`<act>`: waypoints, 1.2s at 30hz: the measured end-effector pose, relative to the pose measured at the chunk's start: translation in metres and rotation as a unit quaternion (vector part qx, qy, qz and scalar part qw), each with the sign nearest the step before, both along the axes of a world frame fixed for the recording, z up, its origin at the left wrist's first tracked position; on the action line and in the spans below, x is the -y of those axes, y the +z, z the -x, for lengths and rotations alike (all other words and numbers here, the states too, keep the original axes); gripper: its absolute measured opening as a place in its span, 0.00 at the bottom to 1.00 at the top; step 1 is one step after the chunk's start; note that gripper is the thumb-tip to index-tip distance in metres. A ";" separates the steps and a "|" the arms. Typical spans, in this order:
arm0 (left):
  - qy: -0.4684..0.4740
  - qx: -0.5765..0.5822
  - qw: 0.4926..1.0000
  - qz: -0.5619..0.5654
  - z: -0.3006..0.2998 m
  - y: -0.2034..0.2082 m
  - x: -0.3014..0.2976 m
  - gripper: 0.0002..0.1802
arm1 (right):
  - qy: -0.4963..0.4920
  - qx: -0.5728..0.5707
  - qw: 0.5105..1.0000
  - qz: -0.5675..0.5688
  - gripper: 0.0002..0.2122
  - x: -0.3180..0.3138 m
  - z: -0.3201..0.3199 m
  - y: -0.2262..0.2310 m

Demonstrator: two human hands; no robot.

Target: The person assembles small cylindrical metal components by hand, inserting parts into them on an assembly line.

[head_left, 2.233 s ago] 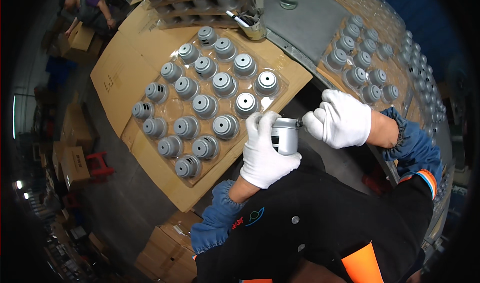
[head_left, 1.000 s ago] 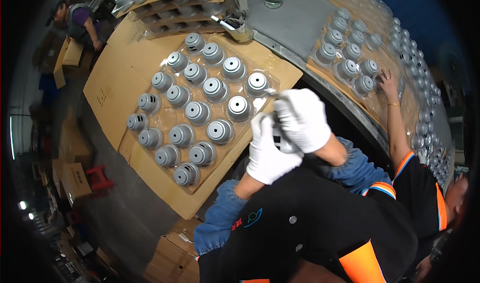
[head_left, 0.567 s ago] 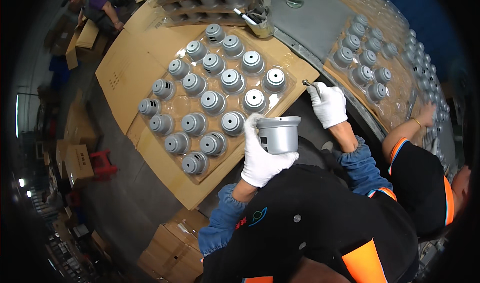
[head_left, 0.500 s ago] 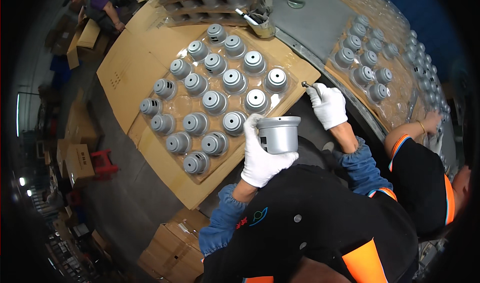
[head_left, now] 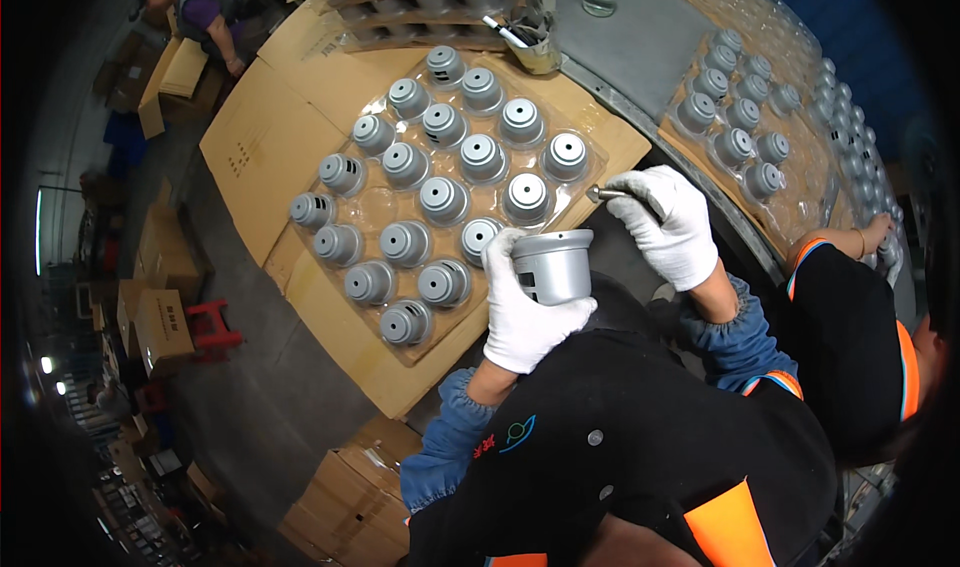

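My gloved left hand (head_left: 530,329) is wrapped round a grey metal cup-shaped housing (head_left: 562,269). The housing has its wide flanged rim up and a small hole in that rim; dark slots show at its left side. To its right, my gloved right hand (head_left: 672,229) grips a short metal rod with a wider rounded end (head_left: 606,194), which points left toward the housing without touching it. Beyond my left hand, several similar grey housings (head_left: 443,199) stand upside down in a clear plastic tray (head_left: 377,205), each with a dark hole in its top.
The tray lies on a cardboard sheet (head_left: 240,157). A pot of pens (head_left: 538,57) and stacked trays (head_left: 420,7) are at the back. More housings (head_left: 733,146) stand on the right-hand bench, where a co-worker's arm (head_left: 840,242) reaches in. Another person (head_left: 205,17) bends over boxes far left.
My right hand has turned, bringing the rod's wide end lower and slightly left, nearer the housing. My left hand still holds the housing in nearly the same place.
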State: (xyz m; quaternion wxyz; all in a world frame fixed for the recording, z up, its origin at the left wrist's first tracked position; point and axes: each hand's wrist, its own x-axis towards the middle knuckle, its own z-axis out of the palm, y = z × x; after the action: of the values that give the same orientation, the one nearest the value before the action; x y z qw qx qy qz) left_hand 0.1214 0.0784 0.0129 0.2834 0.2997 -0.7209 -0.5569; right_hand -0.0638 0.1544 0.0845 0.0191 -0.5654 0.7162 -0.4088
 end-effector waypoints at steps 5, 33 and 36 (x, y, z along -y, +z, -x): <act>-0.001 0.028 0.997 0.075 -0.002 -0.003 -0.002 0.50 | -0.020 -0.044 0.994 0.102 0.06 0.034 -0.049 0.000; 0.050 0.567 0.711 0.414 -0.010 -0.073 0.259 0.32 | -0.131 0.598 0.790 0.022 0.12 0.020 0.027 -0.097; 0.053 0.197 0.939 0.275 0.033 -0.066 0.204 0.23 | -0.120 0.645 0.754 0.020 0.14 0.024 0.030 -0.103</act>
State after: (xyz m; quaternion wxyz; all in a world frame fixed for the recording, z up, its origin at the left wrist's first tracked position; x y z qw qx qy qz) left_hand 0.0882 -0.1253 -0.0532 0.2363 0.3521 -0.8703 -0.2506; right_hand -0.0939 0.1303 -0.0186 0.4156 -0.0770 0.5877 -0.6899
